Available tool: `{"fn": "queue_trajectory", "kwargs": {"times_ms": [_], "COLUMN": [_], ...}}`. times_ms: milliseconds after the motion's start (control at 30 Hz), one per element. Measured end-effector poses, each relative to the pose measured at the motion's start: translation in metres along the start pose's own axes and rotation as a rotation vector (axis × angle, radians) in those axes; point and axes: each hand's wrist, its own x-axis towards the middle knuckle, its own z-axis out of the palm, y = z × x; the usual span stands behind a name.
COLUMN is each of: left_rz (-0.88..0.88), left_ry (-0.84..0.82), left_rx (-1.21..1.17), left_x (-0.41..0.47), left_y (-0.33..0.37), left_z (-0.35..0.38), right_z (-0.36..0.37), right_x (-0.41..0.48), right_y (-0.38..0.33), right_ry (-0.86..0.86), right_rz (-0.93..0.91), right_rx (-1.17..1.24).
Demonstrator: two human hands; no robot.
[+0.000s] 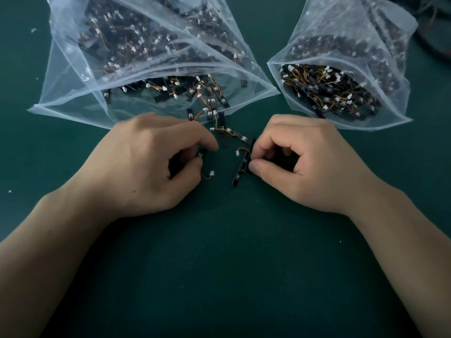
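Note:
Two clear plastic bags lie open toward me on a dark green mat, the big left bag (pixel 73 76) and the smaller right bag (pixel 380 40). Both hold many small black circuit strips with orange-yellow wires and white connectors. Several loose strips (pixel 229 131) spill out in front of the left bag. My right hand (pixel 310 162) pinches a black strip (pixel 241 170) between thumb and forefinger; its wire and white plug stick up at the top. My left hand (pixel 146 162) has curled fingers round another small strip, mostly hidden, whose wire with a white plug (pixel 211 172) hangs out below.
Dark cables (pixel 434 32) lie at the far right corner of the green mat (pixel 219 264). A few white specks dot the mat at the left. Both forearms rest on the mat in the foreground.

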Motion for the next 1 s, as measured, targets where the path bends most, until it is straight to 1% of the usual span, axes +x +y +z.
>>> {"fn": "queue_trajectory", "kwargs": {"times_ms": [133,233,433,633,767,933,1000], "left_rz": [-0.018,-0.049,-0.054,-0.013,-0.002,-0.073,-0.061], "left_ry": [-0.021,-0.011,-0.009,-0.02,-0.058,-0.036,-0.044], "left_rx": [-0.06,-0.044,-0.027,-0.071,-0.119,-0.153,-0.14], "left_x": [-0.002,-0.002,-0.001,-0.001,0.0,0.001,0.001], "left_y": [0.0,0.001,0.003,0.005,0.009,0.013,0.02], "left_z": [-0.001,-0.001,0.001,0.003,0.004,0.003,0.006], "right_z": [-0.004,-0.003,-0.001,-0.019,-0.018,-0.013,-0.011], "right_x": [-0.001,-0.004,-0.002,-0.004,-0.005,-0.004,-0.004], "right_y": [-0.003,-0.004,-0.003,0.006,0.004,-0.002,-0.004], "right_ry": [-0.036,-0.039,0.02,-0.096,-0.11,-0.126,-0.131], "right_rz": [-0.043,-0.085,-0.077,-0.021,-0.034,-0.075,-0.093], "right_rx": [0.078,0.11,0.011,-0.186,-0.163,-0.19,-0.195]}}
